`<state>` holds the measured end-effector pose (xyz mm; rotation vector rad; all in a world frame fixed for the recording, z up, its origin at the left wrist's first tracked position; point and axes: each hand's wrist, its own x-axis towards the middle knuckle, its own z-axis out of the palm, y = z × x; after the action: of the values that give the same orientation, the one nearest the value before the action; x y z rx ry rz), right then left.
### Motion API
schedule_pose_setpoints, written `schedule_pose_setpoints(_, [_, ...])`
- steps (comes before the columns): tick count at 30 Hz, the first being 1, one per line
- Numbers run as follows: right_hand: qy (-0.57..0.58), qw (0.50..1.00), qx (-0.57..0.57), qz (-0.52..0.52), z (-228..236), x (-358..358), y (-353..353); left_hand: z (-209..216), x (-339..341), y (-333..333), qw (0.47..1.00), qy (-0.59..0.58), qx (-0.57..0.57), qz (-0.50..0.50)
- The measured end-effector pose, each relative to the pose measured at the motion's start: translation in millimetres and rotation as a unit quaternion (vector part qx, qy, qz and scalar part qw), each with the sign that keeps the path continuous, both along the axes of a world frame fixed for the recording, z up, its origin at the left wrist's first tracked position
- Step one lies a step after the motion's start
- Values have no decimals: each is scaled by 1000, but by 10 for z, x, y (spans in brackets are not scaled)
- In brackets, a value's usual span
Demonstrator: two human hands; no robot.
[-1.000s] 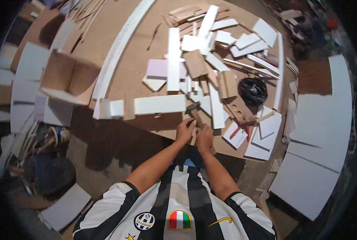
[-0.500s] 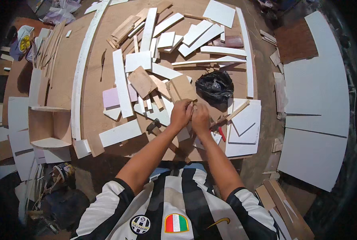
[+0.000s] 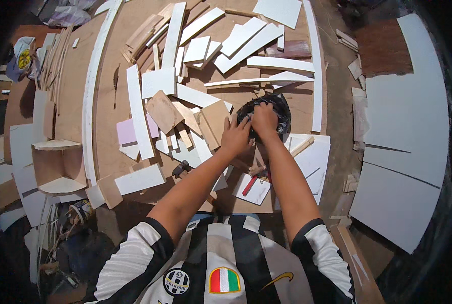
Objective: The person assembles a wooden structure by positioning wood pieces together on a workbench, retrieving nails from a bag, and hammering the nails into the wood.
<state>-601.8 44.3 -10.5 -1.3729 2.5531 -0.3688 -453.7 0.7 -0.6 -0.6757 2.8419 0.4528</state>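
A crumpled black plastic bag (image 3: 283, 109) sits on the work table with its mouth open. My right hand (image 3: 264, 121) is over the bag with its fingers curled down into it; the fingertips and whatever they grip are hidden. Against the bag's left edge rests my left hand (image 3: 236, 134), palm down and fingers spread. Just left of that hand lies a light brown wooden block (image 3: 213, 121). Nearer to me, a red-handled tool (image 3: 249, 186) lies on a small white board (image 3: 256, 194). A hammer (image 3: 181, 167) lies partly behind my left forearm.
White strips and wood offcuts (image 3: 165, 109) are heaped across the table's middle. White panels (image 3: 314, 157) lie at the near right, a long white strip (image 3: 316, 66) along the right edge. A small corner shelf (image 3: 59, 164) stands at the left; large white sheets (image 3: 403, 121) lie beyond the right side.
My hands have come apart from their pinch in front of the wooden block. The right has moved forward and right into the bag; the left has opened beside it. The view has shifted slightly.
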Motion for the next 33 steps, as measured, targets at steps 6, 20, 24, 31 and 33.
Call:
schedule_pose_setpoints(6, [-145,980,61,-122,-57,-259,-18,-34,57,-54,989,91,77,85])
schedule_pose_setpoints(20, [-463,854,-113,-208,16,-425,225,162,-242,-199,913,281,133,263])
schedule_pose_setpoints(24, [-470,838,-187,-203,83,-390,275,195,-296,-197,910,285,140,267])
schedule_pose_setpoints(31, [-445,829,-194,-277,104,-307,342,90,-140,-147,880,285,185,332])
schedule_pose_setpoints(33, [-489,792,-217,-293,84,-277,347,85,-97,-126,853,303,243,348])
